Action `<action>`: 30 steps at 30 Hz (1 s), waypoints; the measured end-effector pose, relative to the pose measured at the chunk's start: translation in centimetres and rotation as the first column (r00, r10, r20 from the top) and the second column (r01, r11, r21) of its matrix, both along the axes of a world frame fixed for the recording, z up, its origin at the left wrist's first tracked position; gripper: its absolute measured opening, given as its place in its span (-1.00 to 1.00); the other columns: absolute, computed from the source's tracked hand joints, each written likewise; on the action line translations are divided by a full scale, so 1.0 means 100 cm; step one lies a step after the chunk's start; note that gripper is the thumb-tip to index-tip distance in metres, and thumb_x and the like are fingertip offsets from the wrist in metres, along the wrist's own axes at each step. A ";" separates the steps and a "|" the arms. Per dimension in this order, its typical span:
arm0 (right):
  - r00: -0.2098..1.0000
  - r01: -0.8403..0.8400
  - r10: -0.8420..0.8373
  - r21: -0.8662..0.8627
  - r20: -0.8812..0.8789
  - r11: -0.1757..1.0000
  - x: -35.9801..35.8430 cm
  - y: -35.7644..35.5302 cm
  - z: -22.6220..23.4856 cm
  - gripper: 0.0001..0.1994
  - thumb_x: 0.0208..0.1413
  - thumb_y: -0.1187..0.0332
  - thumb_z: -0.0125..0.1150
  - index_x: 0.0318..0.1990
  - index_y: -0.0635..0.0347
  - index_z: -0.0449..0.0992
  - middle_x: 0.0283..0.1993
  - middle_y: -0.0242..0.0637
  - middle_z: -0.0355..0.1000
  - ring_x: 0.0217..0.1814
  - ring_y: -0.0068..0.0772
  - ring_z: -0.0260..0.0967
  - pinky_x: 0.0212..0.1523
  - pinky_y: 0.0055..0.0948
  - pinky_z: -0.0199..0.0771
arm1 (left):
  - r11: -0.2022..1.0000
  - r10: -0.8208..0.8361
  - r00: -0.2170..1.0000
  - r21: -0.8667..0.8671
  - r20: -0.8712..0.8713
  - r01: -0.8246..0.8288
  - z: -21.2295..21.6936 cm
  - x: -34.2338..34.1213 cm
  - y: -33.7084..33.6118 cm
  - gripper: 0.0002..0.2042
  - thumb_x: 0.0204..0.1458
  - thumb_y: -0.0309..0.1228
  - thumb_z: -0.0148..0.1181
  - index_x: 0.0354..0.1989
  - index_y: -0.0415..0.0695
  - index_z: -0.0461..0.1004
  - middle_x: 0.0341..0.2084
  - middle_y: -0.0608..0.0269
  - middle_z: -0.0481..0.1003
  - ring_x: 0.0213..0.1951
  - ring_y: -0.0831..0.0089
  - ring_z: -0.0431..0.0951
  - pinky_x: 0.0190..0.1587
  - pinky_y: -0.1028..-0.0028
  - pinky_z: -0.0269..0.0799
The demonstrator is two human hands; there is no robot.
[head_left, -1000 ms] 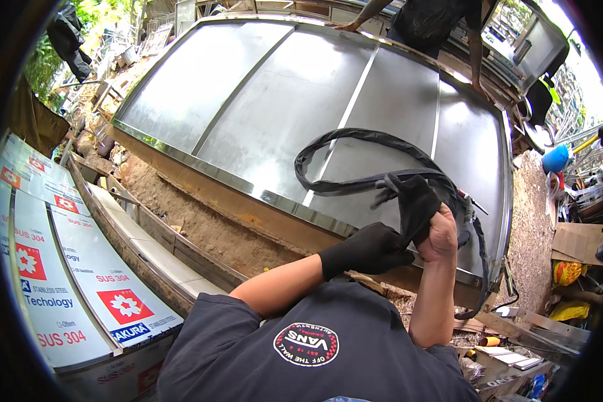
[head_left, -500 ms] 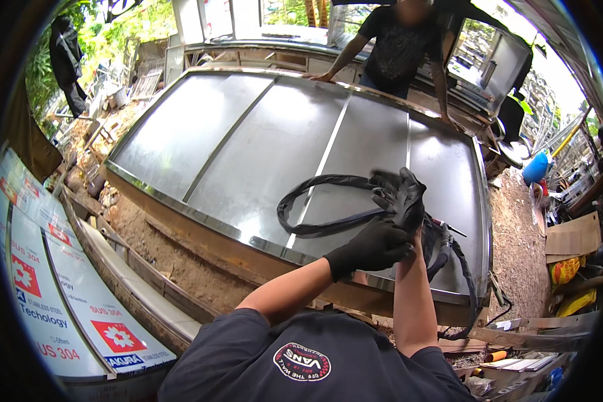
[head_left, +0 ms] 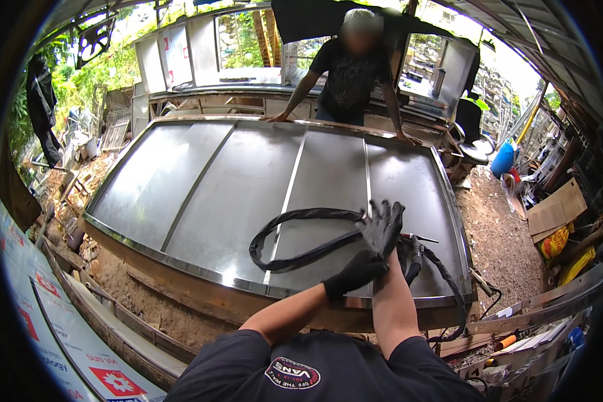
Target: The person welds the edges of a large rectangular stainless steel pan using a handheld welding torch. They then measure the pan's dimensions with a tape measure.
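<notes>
My left hand (head_left: 356,275), in a black glove, pinches the cuff of the black glove (head_left: 380,236) on my right hand (head_left: 382,224). That right hand is raised with its fingers spread, and nothing is in it. Bare wrist shows below the cuff. Behind my hands, a black-sleeved hose (head_left: 264,234) lies looped on a large metal panel (head_left: 228,181) with a shiny edge and several seams. A torch-like tool (head_left: 419,238) with a thin pointed end rests on the panel just right of my right hand; its cable (head_left: 449,271) droops over the near edge.
Across the panel, a person in a dark shirt (head_left: 352,74) leans with both hands on its far edge. Film-covered sheets (head_left: 67,335) are stacked at the left. On the right stand a blue container (head_left: 502,159), cardboard (head_left: 556,208) and yellow bags (head_left: 575,275).
The view has tilted up, so the panel and the person sit lower and further left. My right hand's fingers have spread apart inside the glove; my left hand stays at its cuff.
</notes>
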State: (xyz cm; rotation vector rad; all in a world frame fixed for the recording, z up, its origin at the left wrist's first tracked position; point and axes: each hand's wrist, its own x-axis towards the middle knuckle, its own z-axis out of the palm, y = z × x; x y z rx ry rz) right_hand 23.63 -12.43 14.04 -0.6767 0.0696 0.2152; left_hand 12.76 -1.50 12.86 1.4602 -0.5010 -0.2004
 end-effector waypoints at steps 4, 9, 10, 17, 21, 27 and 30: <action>1.000 0.009 -0.010 -0.129 -0.010 0.992 0.020 -0.013 -0.038 -0.30 0.33 -0.32 -0.08 0.45 -0.14 0.17 0.26 -0.25 0.29 0.23 -0.08 0.30 0.16 0.06 0.33 | 0.993 -0.086 0.990 0.089 0.110 0.076 0.022 -0.015 0.000 -0.85 0.12 -0.39 0.29 -0.35 -0.23 0.59 -0.54 0.41 0.49 -0.44 0.66 0.44 -0.33 0.45 0.43; 0.972 0.225 -0.225 0.006 -0.066 0.974 0.027 -0.008 -0.023 -0.72 0.40 0.12 0.01 -0.15 0.11 0.53 -0.31 -0.28 0.48 -0.25 -0.30 0.47 -0.18 -0.23 0.60 | 0.967 -0.033 0.984 0.255 0.175 -0.013 0.029 -0.003 0.024 -0.90 0.10 -0.48 0.27 -0.23 -0.18 0.61 -0.56 0.35 0.53 -0.53 0.60 0.52 -0.42 0.46 0.48; 0.973 0.215 -0.200 0.141 -0.112 0.966 0.023 -0.007 -0.006 -0.71 0.40 0.13 0.02 -0.14 0.13 0.56 -0.24 -0.25 0.51 -0.21 -0.29 0.47 -0.12 -0.26 0.62 | 0.957 0.127 0.973 0.233 0.193 -0.171 0.032 -0.002 0.026 -0.86 0.09 -0.48 0.27 -0.18 -0.15 0.61 -0.57 0.34 0.54 -0.52 0.60 0.54 -0.42 0.46 0.48; 0.917 0.131 -0.372 0.771 0.145 0.623 -0.007 0.024 0.084 -0.27 0.32 -0.33 -0.16 0.15 0.16 0.58 0.07 -0.06 0.59 0.01 -0.06 0.54 0.09 0.01 0.53 | 0.840 0.482 0.844 0.151 0.237 -0.522 0.000 0.044 -0.008 -0.69 0.14 -0.39 0.25 0.05 -0.21 0.56 -0.18 -0.12 0.66 -0.16 0.29 0.66 -0.06 0.27 0.55; 0.691 -0.230 -0.472 0.786 0.547 0.574 -0.014 0.006 0.118 -0.17 0.26 -0.44 -0.32 0.28 0.03 0.52 0.23 -0.09 0.53 0.24 -0.06 0.47 0.41 0.19 0.20 | 0.892 0.092 0.995 -0.441 -0.032 -0.097 0.029 0.059 -0.040 -0.75 0.22 -0.44 0.15 0.01 -0.24 0.58 -0.11 0.03 0.68 -0.06 0.56 0.54 0.00 0.36 0.50; 0.403 -0.129 -0.405 0.489 0.821 0.863 -0.040 -0.039 0.159 -0.11 0.21 -0.38 -0.02 0.55 -0.03 0.12 0.58 -0.02 0.10 0.62 0.09 -0.02 0.62 0.20 -0.35 | 0.983 0.132 0.902 0.066 0.411 -0.174 0.067 0.016 -0.030 -0.73 0.12 -0.55 0.29 0.01 -0.23 0.60 -0.11 -0.02 0.54 -0.07 0.18 0.56 0.06 0.31 0.45; 0.619 0.339 -0.377 0.199 0.689 0.920 -0.028 -0.040 0.143 -0.13 0.33 -0.42 -0.30 0.57 -0.01 0.08 0.55 0.00 0.13 0.56 0.03 0.06 0.58 0.02 -0.18 | 0.943 0.248 0.820 0.063 0.516 -0.325 0.075 -0.009 -0.021 -0.49 0.01 -0.54 0.31 0.22 -0.22 0.48 0.01 -0.11 0.48 0.09 -0.09 0.47 0.18 0.14 0.39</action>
